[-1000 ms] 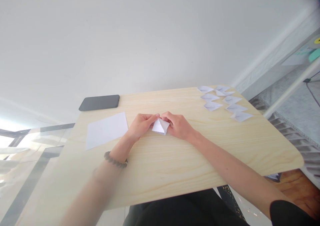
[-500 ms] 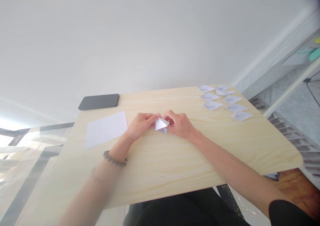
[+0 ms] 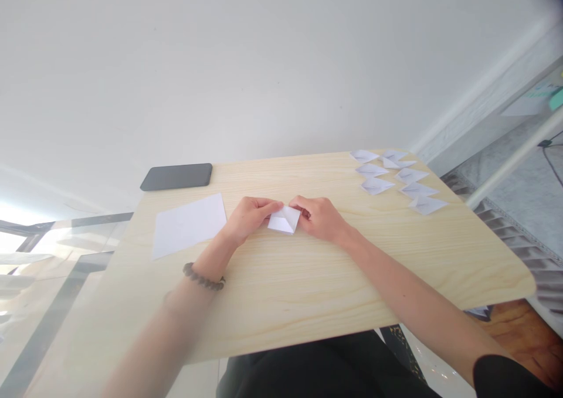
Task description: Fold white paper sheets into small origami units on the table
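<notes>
A small folded white paper piece (image 3: 284, 220) lies on the light wooden table (image 3: 308, 281) between my hands. My left hand (image 3: 250, 217), with a bead bracelet on its wrist, pinches the piece's left top edge with curled fingers. My right hand (image 3: 320, 217) grips its right side, fingers bent over the paper. The piece rests flat against the tabletop.
A flat white sheet (image 3: 188, 224) lies left of my hands, with a dark phone (image 3: 176, 176) behind it at the table's far edge. Several folded paper pieces (image 3: 398, 180) sit in rows at the far right corner. A white wall stands behind the table.
The folded piece stood up as a pointed triangle between my fingers; now it is pressed down flatter on the table, and both hands stay on it.
</notes>
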Available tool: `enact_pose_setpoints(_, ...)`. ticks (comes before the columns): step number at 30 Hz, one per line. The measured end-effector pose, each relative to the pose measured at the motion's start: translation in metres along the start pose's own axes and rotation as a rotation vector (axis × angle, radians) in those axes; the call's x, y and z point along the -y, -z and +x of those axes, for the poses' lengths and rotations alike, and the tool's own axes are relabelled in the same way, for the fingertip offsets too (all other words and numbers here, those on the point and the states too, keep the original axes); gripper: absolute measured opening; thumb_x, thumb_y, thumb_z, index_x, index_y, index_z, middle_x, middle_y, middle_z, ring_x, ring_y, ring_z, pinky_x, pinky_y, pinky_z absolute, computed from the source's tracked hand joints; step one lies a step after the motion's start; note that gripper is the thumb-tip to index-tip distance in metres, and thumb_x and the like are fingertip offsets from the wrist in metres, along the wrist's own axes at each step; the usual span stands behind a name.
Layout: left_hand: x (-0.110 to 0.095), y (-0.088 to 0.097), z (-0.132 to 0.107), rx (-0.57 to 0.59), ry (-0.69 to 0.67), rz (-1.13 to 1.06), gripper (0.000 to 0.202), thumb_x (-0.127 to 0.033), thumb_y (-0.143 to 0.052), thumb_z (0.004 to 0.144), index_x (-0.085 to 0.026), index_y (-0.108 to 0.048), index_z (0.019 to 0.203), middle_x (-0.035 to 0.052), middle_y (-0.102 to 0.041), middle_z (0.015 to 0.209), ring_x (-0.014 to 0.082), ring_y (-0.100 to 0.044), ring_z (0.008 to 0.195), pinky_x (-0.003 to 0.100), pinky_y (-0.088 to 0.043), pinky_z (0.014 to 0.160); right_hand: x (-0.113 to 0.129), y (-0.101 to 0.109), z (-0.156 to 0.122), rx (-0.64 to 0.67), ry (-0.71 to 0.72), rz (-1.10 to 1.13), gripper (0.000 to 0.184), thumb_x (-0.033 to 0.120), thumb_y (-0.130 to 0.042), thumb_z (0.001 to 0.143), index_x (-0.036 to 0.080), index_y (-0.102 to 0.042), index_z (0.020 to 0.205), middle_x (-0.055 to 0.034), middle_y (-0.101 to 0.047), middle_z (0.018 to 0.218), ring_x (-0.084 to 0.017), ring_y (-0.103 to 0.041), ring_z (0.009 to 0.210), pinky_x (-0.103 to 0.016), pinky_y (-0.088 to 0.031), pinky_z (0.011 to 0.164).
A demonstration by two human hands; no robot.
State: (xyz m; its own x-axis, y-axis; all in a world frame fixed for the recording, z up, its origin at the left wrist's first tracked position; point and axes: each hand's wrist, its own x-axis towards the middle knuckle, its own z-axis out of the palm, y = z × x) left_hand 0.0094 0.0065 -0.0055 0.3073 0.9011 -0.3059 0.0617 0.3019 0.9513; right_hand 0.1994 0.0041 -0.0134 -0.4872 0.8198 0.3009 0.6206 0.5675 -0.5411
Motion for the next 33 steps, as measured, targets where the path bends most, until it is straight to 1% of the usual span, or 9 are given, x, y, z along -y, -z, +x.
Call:
enact_pose_setpoints(4,-0.002,0.001,-0.001,0.014,0.005,-0.058,0.035,-0.042,-0.067,0.068,-0.012,-0.070,0.086,0.0090,-0.068,0.086,0.0172,-0.060,0.076,0.028,-0.047,0.069,-0.006,0.007,-0.001,0.089,-0.051,0.207,0.020,0.015,-0.044,0.073,0.018,-0.056,0.088,0.0023,-0.056,0.063,-0.009,-0.046,0.053,-0.020,-0.033,0.054)
enact_pose_setpoints(8,0.000,0.001,0.000,0.015,-0.011,-0.044,0.037,-0.042,-0.066,0.069,-0.012,-0.070,0.088,0.0091,-0.068,0.087,0.0182,-0.061,0.079,0.029,-0.047,0.072,-0.005,0.011,0.000,0.151,-0.099,0.415,0.020,0.019,-0.035,0.081,0.017,-0.055,0.080,0.0016,-0.054,0.064,-0.009,-0.047,0.056,-0.021,-0.034,0.054)
enact_pose_setpoints(12,0.003,0.000,0.001,0.006,-0.034,-0.016,0.036,-0.043,-0.065,0.069,-0.013,-0.070,0.088,0.0073,-0.068,0.083,0.0166,-0.060,0.075,0.027,-0.046,0.068,0.001,0.006,0.002,0.110,-0.134,0.294,0.032,0.038,-0.040,0.085,0.017,-0.047,0.062,0.0032,-0.045,0.055,-0.007,-0.039,0.051,-0.021,-0.029,0.051)
enact_pose_setpoints(14,0.003,0.001,0.001,0.002,-0.041,0.008,0.035,-0.044,-0.065,0.069,-0.013,-0.070,0.086,0.0062,-0.067,0.078,0.0150,-0.059,0.070,0.026,-0.045,0.064,0.001,0.002,0.003,0.093,-0.135,0.234,0.035,0.041,-0.043,0.083,0.016,-0.044,0.058,0.0041,-0.040,0.052,-0.007,-0.034,0.049,-0.021,-0.026,0.049)
enact_pose_setpoints(16,0.004,0.001,0.001,-0.004,-0.046,0.043,0.035,-0.044,-0.065,0.070,-0.013,-0.071,0.084,0.0046,-0.066,0.071,0.0131,-0.057,0.063,0.024,-0.043,0.059,0.000,0.000,0.003,0.101,-0.134,0.217,0.037,0.041,-0.042,0.084,0.016,-0.041,0.056,0.0044,-0.038,0.050,-0.006,-0.032,0.048,-0.021,-0.024,0.048)
enact_pose_setpoints(18,0.004,0.001,0.001,-0.007,-0.053,0.067,0.034,-0.044,-0.064,0.070,-0.013,-0.071,0.082,0.0035,-0.064,0.067,0.0118,-0.054,0.059,0.023,-0.041,0.056,-0.001,0.000,0.002,0.148,-0.139,0.242,0.038,0.041,-0.040,0.085,0.016,-0.042,0.056,0.0041,-0.040,0.051,-0.006,-0.032,0.048,-0.022,-0.025,0.048)
enact_pose_setpoints(23,0.003,-0.001,-0.001,0.010,-0.072,0.068,0.033,-0.044,-0.063,0.071,-0.013,-0.071,0.081,0.0050,-0.066,0.071,0.0129,-0.056,0.062,0.024,-0.042,0.057,-0.003,0.008,0.003,0.271,-0.147,0.372,0.039,0.040,-0.037,0.087,0.015,-0.047,0.058,0.0023,-0.049,0.055,-0.007,-0.039,0.049,-0.021,-0.029,0.050)
enact_pose_setpoints(28,0.003,-0.006,-0.004,-0.034,-0.113,0.138,0.034,-0.044,-0.061,0.072,-0.012,-0.070,0.078,0.0022,-0.063,0.060,0.0101,-0.050,0.052,0.021,-0.035,0.047,-0.003,0.011,0.005,0.307,-0.121,0.458,0.037,0.038,-0.039,0.086,0.016,-0.045,0.057,0.0032,-0.045,0.053,-0.007,-0.037,0.048,-0.022,-0.029,0.049)
enact_pose_setpoints(33,0.003,-0.006,-0.004,-0.104,-0.136,0.172,0.033,-0.044,-0.062,0.071,-0.012,-0.069,0.076,0.0013,-0.061,0.060,0.0091,-0.048,0.052,0.020,-0.034,0.047,-0.004,0.012,0.004,0.296,-0.139,0.508,0.035,0.036,-0.041,0.085,0.016,-0.043,0.056,0.0037,-0.045,0.052,-0.006,-0.037,0.048,-0.021,-0.029,0.048)
